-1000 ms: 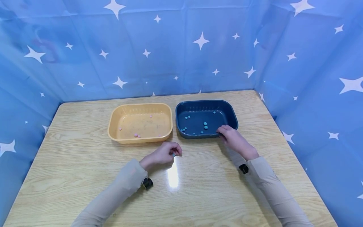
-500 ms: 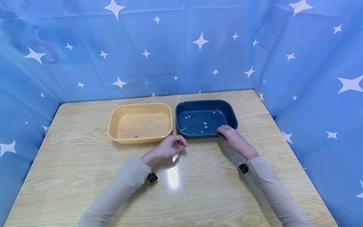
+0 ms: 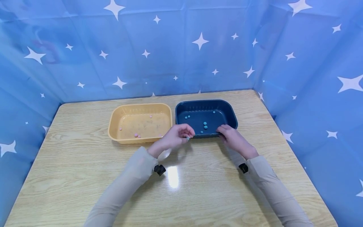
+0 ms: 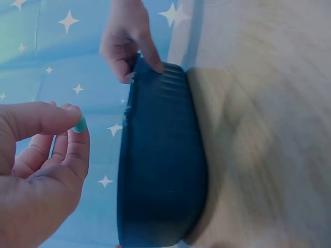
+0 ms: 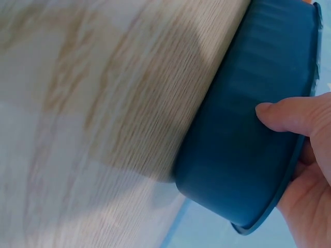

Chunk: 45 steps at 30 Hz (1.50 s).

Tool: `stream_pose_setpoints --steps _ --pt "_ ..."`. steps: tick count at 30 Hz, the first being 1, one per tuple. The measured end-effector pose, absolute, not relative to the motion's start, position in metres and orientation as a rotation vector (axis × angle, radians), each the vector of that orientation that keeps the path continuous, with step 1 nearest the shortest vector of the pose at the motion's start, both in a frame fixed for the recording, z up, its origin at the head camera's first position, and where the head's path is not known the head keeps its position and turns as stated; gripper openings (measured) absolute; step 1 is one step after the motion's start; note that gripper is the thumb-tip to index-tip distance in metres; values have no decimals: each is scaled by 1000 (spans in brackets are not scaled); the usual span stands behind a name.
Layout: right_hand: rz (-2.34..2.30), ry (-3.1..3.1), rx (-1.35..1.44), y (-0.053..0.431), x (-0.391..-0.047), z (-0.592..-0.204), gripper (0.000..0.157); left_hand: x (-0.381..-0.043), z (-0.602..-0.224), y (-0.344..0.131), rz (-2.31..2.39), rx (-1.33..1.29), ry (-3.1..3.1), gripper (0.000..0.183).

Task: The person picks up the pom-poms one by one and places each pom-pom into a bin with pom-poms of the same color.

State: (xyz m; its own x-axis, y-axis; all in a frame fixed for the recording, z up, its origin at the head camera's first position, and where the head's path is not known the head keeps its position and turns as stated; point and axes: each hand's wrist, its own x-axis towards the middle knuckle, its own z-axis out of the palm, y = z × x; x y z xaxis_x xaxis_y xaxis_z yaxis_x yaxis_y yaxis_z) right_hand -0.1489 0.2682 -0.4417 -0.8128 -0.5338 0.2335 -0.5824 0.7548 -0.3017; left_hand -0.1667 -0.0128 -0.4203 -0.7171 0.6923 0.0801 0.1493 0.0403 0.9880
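My left hand [image 3: 177, 136] pinches a small teal bead [image 4: 80, 124] between thumb and fingertips, at the near left corner of a dark blue basin [image 3: 211, 135]. In the left wrist view the hand is beside the basin's rim, apart from it. My right hand [image 3: 233, 141] grips the basin's near wall toward its right end, thumb [image 5: 282, 114] flat on the outside and fingers over the rim. Several teal beads [image 3: 205, 127] lie scattered on the basin floor. The left hand hides part of the basin's near left corner.
A yellow basin [image 3: 140, 140] with several pink beads [image 3: 136, 135] stands left of the blue one, close beside it. Both sit on a wood-grain table [image 3: 71, 164]. A blue curtain [image 3: 170, 56] with white stars closes off the back and sides.
My left hand has moved forward and to the right with the teal bead, from the table in front of the basins to the blue basin's near edge. The right hand has stayed put.
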Motion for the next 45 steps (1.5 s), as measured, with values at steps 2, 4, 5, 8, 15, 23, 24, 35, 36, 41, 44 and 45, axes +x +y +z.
stream_pose_setpoints --steps 2,4,5,8,15,23,24,35,36,41,44,45 --pt "549 -2816 904 268 -149 -441 16 -171 -417 -10 1744 825 1889 28" --pt "548 -2816 907 268 -149 -441 16 -176 -414 -7 1771 791 1875 28" --pt "547 -2817 909 268 -149 -441 16 -178 -412 -5 1781 770 1871 28" --pt "544 -2824 909 268 -150 -441 16 -185 -407 1 1796 706 1880 27" --pt "536 -2843 899 267 -149 -440 16 -202 -398 13 1828 673 1901 27" --pt "543 -2866 875 270 -148 -440 16 -217 -395 29 1805 590 1936 28" --pt "540 -2862 877 270 -148 -439 16 -219 -395 31 1804 579 1942 29" --pt "523 -2861 880 266 -151 -437 15 -235 -398 43 1854 458 1958 30" --pt "525 -2864 878 266 -151 -436 15 -237 -398 44 1860 450 1960 30" --pt "533 -2896 860 266 -150 -435 15 -241 -398 47 1886 401 1951 30" --pt "531 -2912 849 267 -148 -434 14 -241 -400 49 1888 381 1937 30" --pt "530 -2918 844 268 -147 -434 14 -241 -401 49 1889 375 1933 30"
